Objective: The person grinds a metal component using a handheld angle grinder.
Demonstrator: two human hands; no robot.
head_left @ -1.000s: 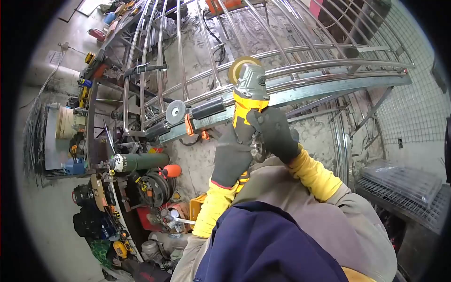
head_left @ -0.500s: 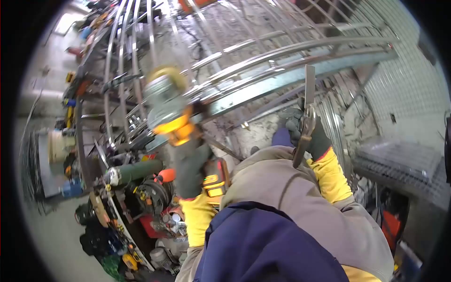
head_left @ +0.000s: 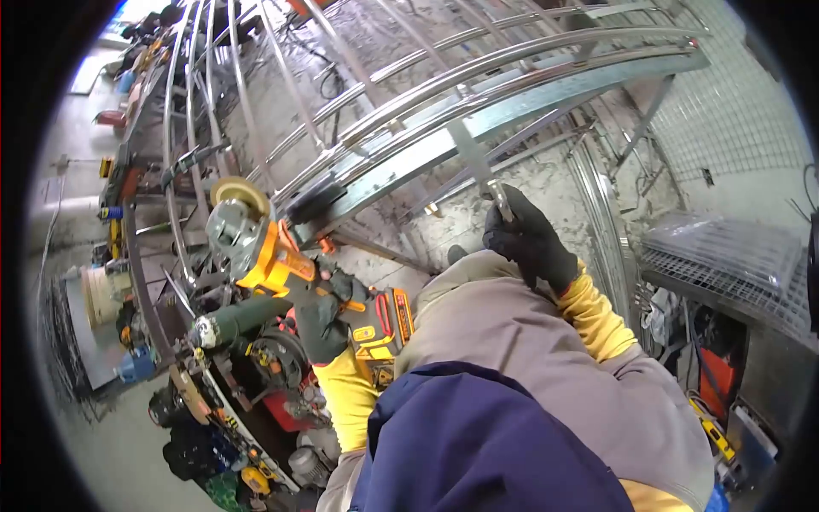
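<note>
While the left grip (head_left: 324, 322) encloses an angle grinder (head_left: 275, 261), the right grip (head_left: 531, 243) clasps a flat-bladed tool (head_left: 474, 156).

Bright, cool, diffuse light overall; upper-left edge brightest, washed nearly white. Hard glare streaks along polished tubes (head_left: 503, 58); paler sheen on plastic wrap (head_left: 725, 242). Shadows soft, shallow in folds of trousers (head_left: 503, 333); deeper gloom under shelf (head_left: 721, 297) at right. Right hand (head_left: 531, 241) very dark, glove texture mostly lost. Strong fisheye: tubes and wire mesh (head_left: 738, 119) bow, black vignette swallows corners. Lettering on grinder battery (head_left: 394, 326) too soft for reading; distant upper-left clutter fuzzy.
</note>
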